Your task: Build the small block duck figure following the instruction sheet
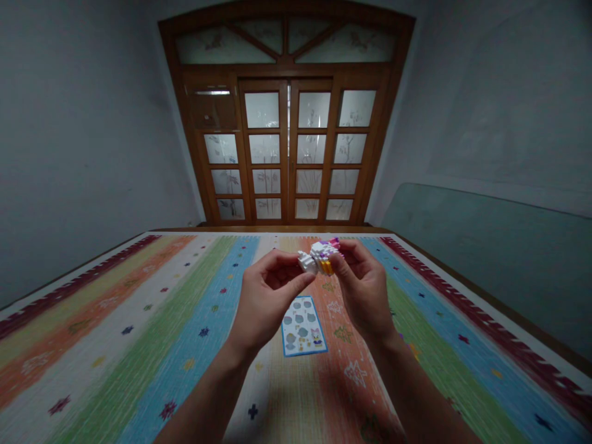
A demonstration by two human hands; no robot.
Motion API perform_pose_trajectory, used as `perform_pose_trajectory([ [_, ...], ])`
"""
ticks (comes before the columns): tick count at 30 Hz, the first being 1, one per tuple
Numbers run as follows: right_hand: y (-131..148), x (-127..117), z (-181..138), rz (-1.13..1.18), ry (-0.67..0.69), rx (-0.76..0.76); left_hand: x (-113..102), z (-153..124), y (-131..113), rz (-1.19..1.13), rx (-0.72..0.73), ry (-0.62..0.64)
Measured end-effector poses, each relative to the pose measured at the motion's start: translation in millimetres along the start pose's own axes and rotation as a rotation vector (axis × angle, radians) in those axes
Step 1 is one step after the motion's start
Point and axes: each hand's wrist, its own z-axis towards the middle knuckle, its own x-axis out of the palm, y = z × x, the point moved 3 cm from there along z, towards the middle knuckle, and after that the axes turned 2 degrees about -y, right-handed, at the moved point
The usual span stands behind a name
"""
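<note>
My right hand [365, 290] pinches a small brick model [320, 257], raised above the striped mat [139, 333]. My left hand [266, 299] pinches its white end, perhaps a loose piece. A sheet [303, 325] lies below; doors [287, 148] stand beyond.

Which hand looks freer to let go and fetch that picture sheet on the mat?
Probably the left hand: it only pinches the white end of the block model, while the right hand grips its bulk. The sheet lies below both.

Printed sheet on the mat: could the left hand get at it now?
Probably: the sheet lies uncovered beneath the left hand, though that hand is busy pinching the block model.
</note>
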Motion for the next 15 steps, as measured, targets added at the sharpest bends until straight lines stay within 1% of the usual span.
perform_pose_trajectory([
  [8,4.0,0.0,-0.4,-0.069,-0.007,-0.037,-1.8,0.0,4.0,-0.022,0.011,-0.001],
  [15,0.5,0.0,-0.5,-0.075,0.009,-0.017,-2.7,0.6,3.1,0.013,0.019,-0.019],
])
